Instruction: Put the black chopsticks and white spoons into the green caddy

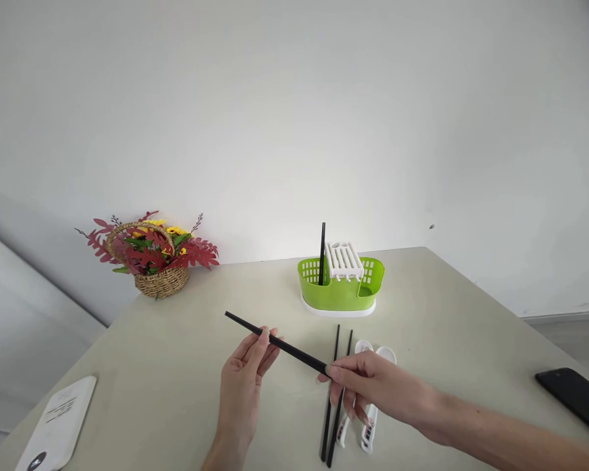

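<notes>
A black chopstick [297, 353] slants across the view above the table, held between both hands. My left hand [248, 369] pinches it between thumb and fingers, nearer its thin upper-left end. At the thicker lower-right end, my right hand [358, 383] grips it. Below my right hand a pair of black chopsticks [326, 425] lies on the table. Two white spoons [386, 354] lie beside them, partly covered by the right hand. Farther back stands a green utensil holder [319, 297] with a white slotted top [344, 260]. Black chopsticks [322, 252] stand upright in its left compartment.
A wicker basket [161, 282] of red leaves and yellow flowers stands at the back left. A white flat object [61, 422] with a dark oval lies front left. A black phone [574, 396] lies near the right edge of the table [451, 314]. Behind rises a white wall.
</notes>
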Demonstrator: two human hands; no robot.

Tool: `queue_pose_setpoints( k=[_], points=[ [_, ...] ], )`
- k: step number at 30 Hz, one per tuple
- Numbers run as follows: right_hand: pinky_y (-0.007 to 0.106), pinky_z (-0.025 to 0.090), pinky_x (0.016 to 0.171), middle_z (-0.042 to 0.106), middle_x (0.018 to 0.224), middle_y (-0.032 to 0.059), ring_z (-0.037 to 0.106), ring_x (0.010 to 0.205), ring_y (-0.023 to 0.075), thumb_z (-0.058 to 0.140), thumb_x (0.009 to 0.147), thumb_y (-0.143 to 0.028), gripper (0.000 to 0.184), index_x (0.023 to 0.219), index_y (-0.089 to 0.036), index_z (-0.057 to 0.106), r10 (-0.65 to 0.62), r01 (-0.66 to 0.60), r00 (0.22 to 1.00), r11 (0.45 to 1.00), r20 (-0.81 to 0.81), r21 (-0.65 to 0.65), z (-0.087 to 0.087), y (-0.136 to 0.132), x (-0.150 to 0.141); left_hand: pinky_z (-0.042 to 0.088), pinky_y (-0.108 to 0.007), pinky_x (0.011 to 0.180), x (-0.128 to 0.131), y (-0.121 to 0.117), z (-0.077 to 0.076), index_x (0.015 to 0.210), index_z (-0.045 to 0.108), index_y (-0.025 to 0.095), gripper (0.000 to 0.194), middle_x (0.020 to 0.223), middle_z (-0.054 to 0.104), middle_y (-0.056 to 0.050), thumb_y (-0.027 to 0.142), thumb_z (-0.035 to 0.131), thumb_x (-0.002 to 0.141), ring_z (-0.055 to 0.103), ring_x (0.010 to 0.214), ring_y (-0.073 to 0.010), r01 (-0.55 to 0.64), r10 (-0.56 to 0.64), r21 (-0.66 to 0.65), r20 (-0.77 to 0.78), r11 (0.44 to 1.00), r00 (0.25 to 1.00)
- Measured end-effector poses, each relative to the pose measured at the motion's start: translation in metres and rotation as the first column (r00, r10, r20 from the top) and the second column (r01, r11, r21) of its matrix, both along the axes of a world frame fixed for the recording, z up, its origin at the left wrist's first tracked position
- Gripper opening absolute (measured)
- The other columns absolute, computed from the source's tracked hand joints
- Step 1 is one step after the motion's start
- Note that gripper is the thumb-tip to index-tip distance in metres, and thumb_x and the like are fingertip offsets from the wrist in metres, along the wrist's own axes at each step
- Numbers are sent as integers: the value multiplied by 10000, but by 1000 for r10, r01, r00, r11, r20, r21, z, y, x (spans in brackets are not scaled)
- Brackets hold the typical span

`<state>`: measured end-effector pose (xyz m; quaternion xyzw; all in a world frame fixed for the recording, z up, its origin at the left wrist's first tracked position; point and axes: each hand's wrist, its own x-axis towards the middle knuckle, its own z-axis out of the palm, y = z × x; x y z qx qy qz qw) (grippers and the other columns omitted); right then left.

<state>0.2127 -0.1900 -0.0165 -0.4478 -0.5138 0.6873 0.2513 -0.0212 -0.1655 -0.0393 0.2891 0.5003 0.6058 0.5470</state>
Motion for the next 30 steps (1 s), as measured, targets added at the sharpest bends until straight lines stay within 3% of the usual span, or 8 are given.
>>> queue_pose_setpoints(
  k=[6, 14, 20, 23, 26, 28, 30],
  points=[
    [207, 461, 522, 719, 821, 30, 581, 598, 93, 680, 882, -579, 417, 897, -171, 766, -5, 2, 999, 999, 48, 54, -12, 3, 0, 611, -299, 982, -1, 0, 1, 958, 812, 180, 379, 1112, 783, -61, 420, 914, 683, 709, 1111, -223, 7, -7, -18, -14, 1000, 1000],
    [212, 457, 490, 643, 685, -6, 556, 538, 93, 642, 881, -607, 448, 803, -172, 718, -17, 10, 998, 992, 57, 128, -21, 1, -1, 622, -260, 924, -11, 0, 1, 932, 821, 194, 370, 1112, 781, -45, 466, 900, 694, 721, 942, -160, 26, -27, -27, -66, 999, 997],
    [225, 442, 510, 572, 610, -18, 550, 538, 106, 573, 915, -647, 513, 715, -179, 635, -24, 13, 998, 984, 61, 175, -27, -5, -2, 636, -283, 901, -14, 1, 3, 926, 818, 178, 367, 1071, 789, -69, 468, 887, 713, 726, 917, -172, 53, -53, -6, -114, 999, 992],
    [241, 464, 533, 645, 732, 3, 575, 563, 114, 525, 962, -613, 459, 862, -187, 663, -39, 15, 994, 976, 105, 218, -34, -13, 3, 639, -298, 908, -20, 8, 16, 941, 811, 164, 383, 1059, 793, -81, 466, 884, 718, 740, 929, -188, -3, 14, 61, -184, 998, 983],
    [277, 531, 663, 695, 893, 15, 640, 661, 139, 510, 998, -540, 376, 1134, -226, 666, -97, 21, 973, 942, 211, 335, -43, -23, 16, 636, -312, 933, -25, 20, 42, 959, 803, 163, 384, 1049, 799, -74, 458, 880, 726, 761, 896, -187, -133, 185, 194, -280, 972, 942],
    [292, 537, 730, 696, 881, 15, 663, 722, 158, 476, 1022, -523, 367, 1186, -251, 661, -163, 15, 942, 893, 293, 450, -51, -27, 30, 645, -337, 928, -23, 31, 62, 963, 795, 160, 378, 1022, 805, -67, 446, 878, 731, 767, 828, -178, -201, 305, 327, -308, 923, 901],
    [290, 526, 695, 684, 818, 18, 655, 738, 176, 449, 1033, -537, 384, 1199, -260, 655, -265, 46, 905, 840, 334, 541, -62, -28, 46, 661, -362, 899, -17, 45, 82, 945, 787, 148, 366, 972, 810, -67, 426, 882, 727, 766, 776, -179, -237, 401, 462, -297, 855, 867]
  ],
)
